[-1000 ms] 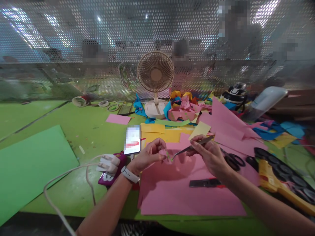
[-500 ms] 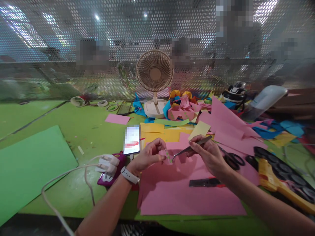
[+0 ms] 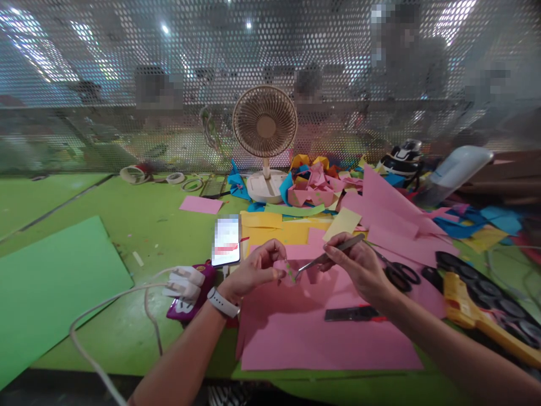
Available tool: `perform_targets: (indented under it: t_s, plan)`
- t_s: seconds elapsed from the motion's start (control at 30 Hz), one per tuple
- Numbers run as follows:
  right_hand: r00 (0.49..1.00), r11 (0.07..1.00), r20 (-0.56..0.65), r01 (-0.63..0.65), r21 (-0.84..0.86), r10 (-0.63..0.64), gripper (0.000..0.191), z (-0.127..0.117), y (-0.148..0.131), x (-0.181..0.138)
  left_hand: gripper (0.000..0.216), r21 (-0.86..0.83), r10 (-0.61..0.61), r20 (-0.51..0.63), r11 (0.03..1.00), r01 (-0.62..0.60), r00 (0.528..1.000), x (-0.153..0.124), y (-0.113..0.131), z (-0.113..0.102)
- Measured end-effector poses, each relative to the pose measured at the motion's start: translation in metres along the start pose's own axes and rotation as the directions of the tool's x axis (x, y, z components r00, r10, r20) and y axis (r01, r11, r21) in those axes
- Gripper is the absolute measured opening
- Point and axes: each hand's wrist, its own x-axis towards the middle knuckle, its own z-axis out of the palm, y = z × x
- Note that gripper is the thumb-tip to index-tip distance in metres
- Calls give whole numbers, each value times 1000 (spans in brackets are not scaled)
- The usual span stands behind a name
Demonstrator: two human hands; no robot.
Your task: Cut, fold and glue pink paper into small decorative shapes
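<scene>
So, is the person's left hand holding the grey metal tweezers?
No, the grey metal tweezers are in the right hand.

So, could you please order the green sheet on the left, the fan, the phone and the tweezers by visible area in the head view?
1. Green sheet
2. Fan
3. Phone
4. Tweezers, partly hidden by the right hand
</scene>
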Motion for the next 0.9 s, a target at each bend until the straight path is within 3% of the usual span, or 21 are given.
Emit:
perform_targets:
  t_s: [0.33,0.9]
  plan:
    - [998,998,36,57,-15,-56,15,-1,-3,-2,24,-13,34,21,999,-33,999,0,-2,0]
    - [996,995,-15,85,-44,-85,15,0,-5,-3,26,-22,65,16,998,-65,998,0,-6,-1]
